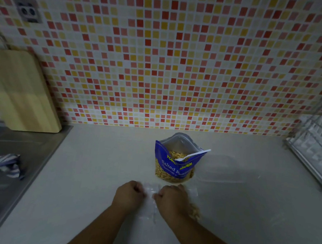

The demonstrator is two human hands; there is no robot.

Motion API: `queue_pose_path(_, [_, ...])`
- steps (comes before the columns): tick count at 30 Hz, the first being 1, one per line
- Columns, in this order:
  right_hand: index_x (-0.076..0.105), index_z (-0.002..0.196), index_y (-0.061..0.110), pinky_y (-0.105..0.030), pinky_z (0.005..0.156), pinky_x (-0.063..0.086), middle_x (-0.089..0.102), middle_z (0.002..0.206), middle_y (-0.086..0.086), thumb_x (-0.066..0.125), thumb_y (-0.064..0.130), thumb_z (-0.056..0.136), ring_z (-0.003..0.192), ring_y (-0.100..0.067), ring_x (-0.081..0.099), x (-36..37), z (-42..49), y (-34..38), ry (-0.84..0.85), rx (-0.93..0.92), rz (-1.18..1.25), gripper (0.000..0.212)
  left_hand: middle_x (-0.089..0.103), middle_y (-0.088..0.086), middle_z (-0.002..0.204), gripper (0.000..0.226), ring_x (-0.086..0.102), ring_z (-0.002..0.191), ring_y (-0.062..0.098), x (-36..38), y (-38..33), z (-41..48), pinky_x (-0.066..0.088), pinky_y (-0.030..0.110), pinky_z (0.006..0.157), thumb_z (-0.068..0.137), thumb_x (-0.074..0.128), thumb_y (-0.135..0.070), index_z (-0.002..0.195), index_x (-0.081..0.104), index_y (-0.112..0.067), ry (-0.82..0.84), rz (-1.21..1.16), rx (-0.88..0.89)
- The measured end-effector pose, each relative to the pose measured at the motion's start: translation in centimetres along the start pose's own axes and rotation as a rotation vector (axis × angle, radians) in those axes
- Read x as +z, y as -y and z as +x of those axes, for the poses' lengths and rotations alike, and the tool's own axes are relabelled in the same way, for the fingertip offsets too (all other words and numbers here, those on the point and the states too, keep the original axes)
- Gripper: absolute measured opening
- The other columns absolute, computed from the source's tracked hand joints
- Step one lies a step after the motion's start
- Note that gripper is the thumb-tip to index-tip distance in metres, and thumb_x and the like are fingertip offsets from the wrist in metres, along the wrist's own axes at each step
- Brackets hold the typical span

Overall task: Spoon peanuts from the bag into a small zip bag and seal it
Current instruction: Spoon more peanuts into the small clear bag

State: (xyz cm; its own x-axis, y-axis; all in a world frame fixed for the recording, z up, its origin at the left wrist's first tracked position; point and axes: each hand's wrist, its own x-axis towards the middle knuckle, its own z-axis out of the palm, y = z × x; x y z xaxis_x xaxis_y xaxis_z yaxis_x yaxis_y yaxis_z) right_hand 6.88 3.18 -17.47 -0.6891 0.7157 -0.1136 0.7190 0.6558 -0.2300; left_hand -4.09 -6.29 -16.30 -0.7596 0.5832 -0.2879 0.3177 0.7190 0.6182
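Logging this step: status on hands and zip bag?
Left grip and right grip pinching small zip bag, peanuts inside. Seal unclear. Spoon resting in open peanut bag behind. Nothing blocking.

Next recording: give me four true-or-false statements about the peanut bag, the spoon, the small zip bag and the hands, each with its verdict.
1. The blue peanut bag stands open on the counter. True.
2. The right hand holds the white spoon. False: the spoon rests in the peanut bag, and the right hand pinches the small zip bag.
3. The left hand also pinches the small zip bag. True.
4. The wooden cutting board lies flat on the counter. False: it stands against the tiled wall at the left.
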Motion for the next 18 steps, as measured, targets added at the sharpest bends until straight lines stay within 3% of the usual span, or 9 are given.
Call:
queue_pose_path(3, [0.068,0.105,0.020,-0.032,0.097,0.036,0.068,0.109,-0.004,0.048,0.052,0.086,0.111,-0.024,0.051,-0.1,0.0,0.2,-0.016,0.021,0.058,0.042,0.058,-0.011,0.078,0.024,0.055,0.083,0.007,0.0,0.0,-0.2,0.033,0.013,0.073,0.080,0.061,-0.018,0.066,0.050,-0.034,0.001,-0.050,-0.003])
queue_pose_path(7, [0.069,0.100,0.021,-0.028,0.094,0.036,0.069,0.106,0.000,0.050,0.044,0.088,0.111,-0.022,0.049,-0.7,-0.1,0.5,-0.052,0.038,0.182,0.032,0.063,-0.010,0.086,0.012,0.061,0.090,0.014,-0.1,0.2,-0.4,0.038,0.020,0.079,0.078,0.063,-0.017,0.084,0.059,-0.026,-0.006,-0.241,-0.037])
queue_pose_path(10, [0.070,0.091,0.021,-0.025,0.091,0.035,0.070,0.098,0.004,0.055,0.034,0.088,0.105,-0.018,0.051,-2.0,-0.6,0.6,-0.111,0.012,0.326,0.021,0.064,-0.011,0.088,0.021,0.062,0.087,0.010,-1.2,-0.3,-0.9,0.043,0.019,0.072,0.078,0.063,-0.022,0.098,0.060,-0.026,-0.014,-0.421,-0.032])
queue_pose_path(13, [0.071,0.082,0.019,-0.015,0.074,0.033,0.057,0.069,0.014,0.061,0.024,0.083,0.081,-0.001,0.046,-3.1,-1.2,0.6,-0.149,-0.055,0.513,0.011,0.066,-0.009,0.098,0.023,0.060,0.088,0.003,-2.9,-0.9,-1.5,0.044,0.011,0.066,0.085,0.063,-0.016,0.104,0.061,-0.028,0.179,-0.577,0.028])
queue_pose_path(16, [0.069,0.072,0.020,-0.011,0.065,0.031,0.051,0.063,0.015,0.056,0.044,0.071,0.074,0.001,0.042,-3.9,-2.1,0.7,-0.232,-0.108,0.637,0.027,0.073,0.002,0.100,0.019,0.065,0.088,0.011,-4.5,-1.4,-2.0,0.047,0.018,0.074,0.082,0.066,-0.020,0.101,0.071,-0.017,0.442,-0.743,0.076])
queue_pose_path(18, [0.068,0.070,0.021,-0.014,0.065,0.034,0.048,0.063,0.018,0.046,0.052,0.065,0.076,-0.004,0.044,-5.0,-2.6,0.7,-0.306,-0.145,0.687,0.039,0.074,0.007,0.093,0.024,0.065,0.085,0.014,-5.5,-2.1,-2.3,0.047,0.025,0.077,0.072,0.073,-0.026,0.092,0.075,-0.012,0.469,-0.775,0.125])
